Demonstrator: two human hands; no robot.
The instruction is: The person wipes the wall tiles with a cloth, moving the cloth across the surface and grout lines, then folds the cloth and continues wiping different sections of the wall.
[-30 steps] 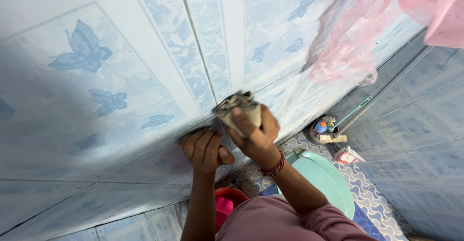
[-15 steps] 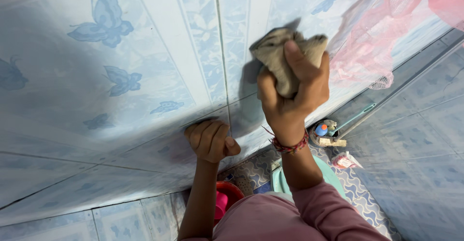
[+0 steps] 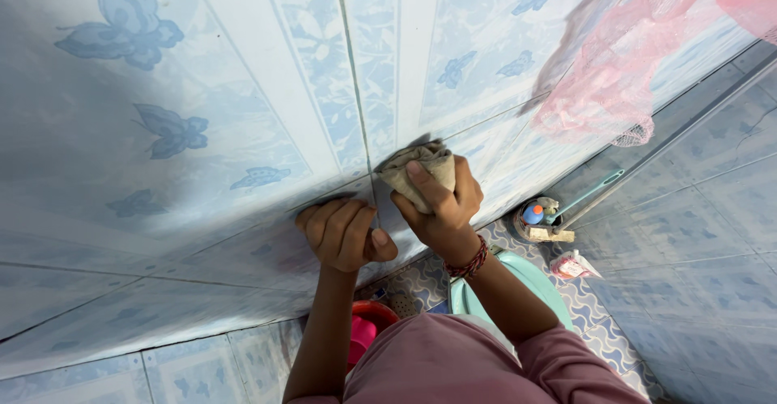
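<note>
The right hand [image 3: 443, 210] is closed around a bunched beige cloth [image 3: 419, 169], fingers wrapped over its front, and presses it flat against the tiled wall [image 3: 243, 88] just right of a vertical grout line. The left hand [image 3: 344, 234] holds nothing; its fingers are curled into a loose fist, knuckles resting against the wall just beside and slightly below the cloth, the two hands almost touching. A red beaded bracelet [image 3: 468, 262] circles the right wrist. The tiles are pale blue with darker butterflies. Pink netting [image 3: 615, 88] hangs at the upper right. Below the arms lie a light green basin [image 3: 526, 278], a red bucket [image 3: 374, 316] and a patterned floor.
</note>
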